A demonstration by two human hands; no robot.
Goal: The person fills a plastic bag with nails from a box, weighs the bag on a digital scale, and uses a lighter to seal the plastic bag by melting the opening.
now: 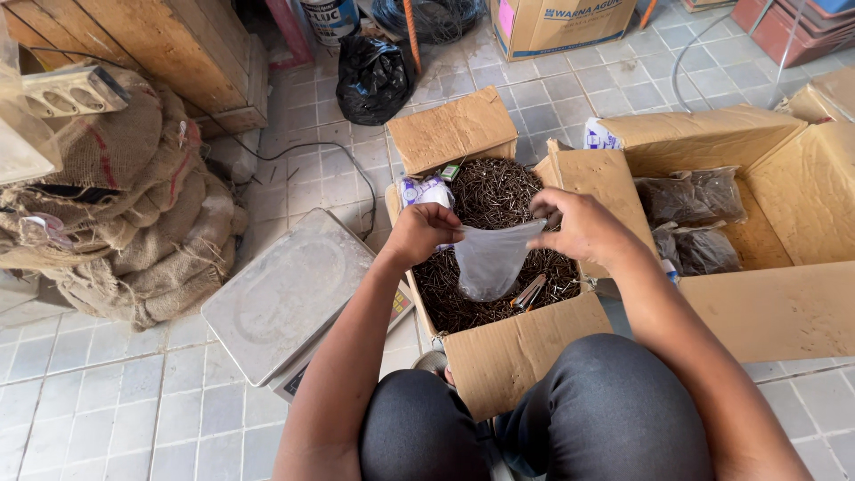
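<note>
While both hands grip clear bag [488, 258], nail box [525, 352] under, scale [289, 294] left.

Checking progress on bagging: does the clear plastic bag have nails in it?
No, the clear plastic bag held open by both hands looks empty above the box of nails.

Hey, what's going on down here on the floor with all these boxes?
A person sits on the tiled floor and holds a small clear plastic bag open with both hands, the left hand and right hand each gripping its rim. The bag hangs over an open cardboard box full of dark nails. A flat metal weighing scale sits to the left, and a larger box on the right holds filled bags.
</note>
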